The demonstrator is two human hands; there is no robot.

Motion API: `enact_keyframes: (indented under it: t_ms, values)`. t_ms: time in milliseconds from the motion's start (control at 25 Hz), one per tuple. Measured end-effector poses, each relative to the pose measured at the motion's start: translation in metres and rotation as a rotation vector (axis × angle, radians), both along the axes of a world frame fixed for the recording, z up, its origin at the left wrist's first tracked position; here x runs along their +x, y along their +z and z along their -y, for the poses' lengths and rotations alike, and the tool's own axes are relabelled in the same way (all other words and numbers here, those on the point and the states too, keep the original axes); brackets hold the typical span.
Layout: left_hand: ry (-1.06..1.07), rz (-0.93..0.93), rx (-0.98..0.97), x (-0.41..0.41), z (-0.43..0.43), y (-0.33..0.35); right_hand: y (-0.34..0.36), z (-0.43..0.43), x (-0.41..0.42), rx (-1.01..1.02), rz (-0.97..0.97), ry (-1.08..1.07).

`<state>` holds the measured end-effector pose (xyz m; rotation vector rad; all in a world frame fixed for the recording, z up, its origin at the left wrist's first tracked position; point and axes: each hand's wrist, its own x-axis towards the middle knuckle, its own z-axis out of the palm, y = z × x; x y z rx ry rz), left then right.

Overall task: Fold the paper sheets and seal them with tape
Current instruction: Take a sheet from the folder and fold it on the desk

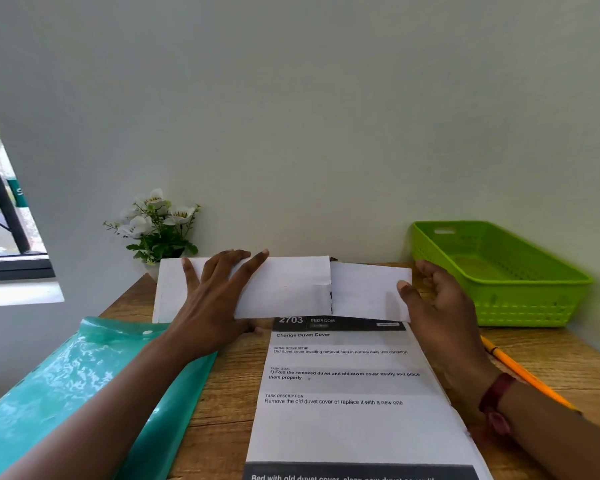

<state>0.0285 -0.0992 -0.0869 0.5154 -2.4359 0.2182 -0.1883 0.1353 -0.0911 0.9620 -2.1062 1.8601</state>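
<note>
Hands (219, 299) on paper (291, 289), left apparently flat

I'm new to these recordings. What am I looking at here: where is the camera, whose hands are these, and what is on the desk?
There is no machine here: a person works with two bare hands, and the single picture comes from a camera worn on their head, looking forward and down. On the wooden table lies folded white paper, its near edge overlapping the top of a printed white sheet headed "Change Duvet Cover". The left hand presses flat on the folded paper; the right hand holds its right edge, thumb on top. Around them are a teal plastic folder, a lime-green plastic basket, a yellow pencil and a small pot of white flowers. No tape is visible.
</note>
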Motion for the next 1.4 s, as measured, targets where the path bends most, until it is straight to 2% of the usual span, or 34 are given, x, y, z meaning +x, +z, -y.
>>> enact_keyframes:
  t_ms: [160, 280, 560, 1120, 1400]
  values:
    - [0.04, -0.014, -0.012, 0.0, 0.002, -0.002, -0.008, 0.007, -0.002, -0.08, 0.365, 0.115]
    - [0.06, -0.023, -0.017, -0.001, 0.002, -0.001, -0.011, 0.01, -0.009, -0.13, 0.461, 0.175]
    - [0.021, -0.02, -0.083, -0.008, -0.012, 0.0, -0.005, 0.012, -0.004, -0.259, 0.48, 0.305]
    - [0.002, 0.043, -0.128, -0.02, -0.025, -0.005, 0.002, 0.005, 0.012, -0.108, 0.476, 0.485]
    - [-0.001, 0.07, -0.145, -0.028, -0.039, 0.001, 0.002, 0.005, 0.019, -0.083, 0.541, 0.595]
